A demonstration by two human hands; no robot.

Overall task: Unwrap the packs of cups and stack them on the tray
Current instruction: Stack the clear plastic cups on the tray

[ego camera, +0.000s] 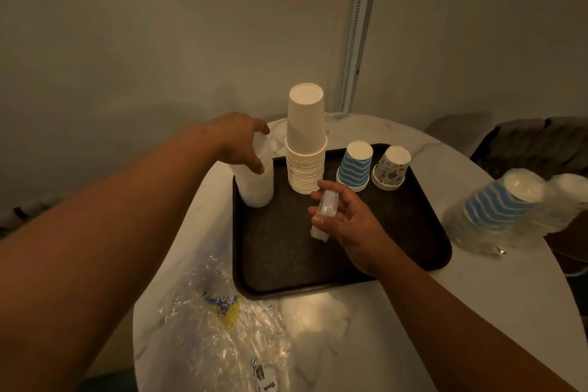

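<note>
**Stacking cups on the tray, two hands busy**

Holding down the clear cups (pixel 256 175) is the left hand (pixel 241 143), fingers curled over the top of that upside-down stack, which stands at the tray's (pixel 366 251) far-left corner. The right hand (pixel 346 223) hovers over the middle of the tray with its fingers loosely curled round a small clear plastic piece (pixel 323 216), thumb at its lower end. Can't really tell what that piece is, it's see-through and a bit blurry.

Just beyond the right fingers stands the tall white stack (pixel 305 143), upside down, right beside the left fingers too. Further right of it, past the right fingertips, sits a short blue striped stack (pixel 354 167), and next to that a short patterned stack (pixel 390 169). All on the dark tray.

Well off to the right of the right hand, on the tabletop (pixel 397 328), there's a wrapped pack (pixel 496 210) of blue striped cups lying tilted, still in its plastic. Near side, below the left forearm, an empty wrapper (pixel 216 328) lies crumpled on the tabletop with a yellow and blue label on it.
</note>
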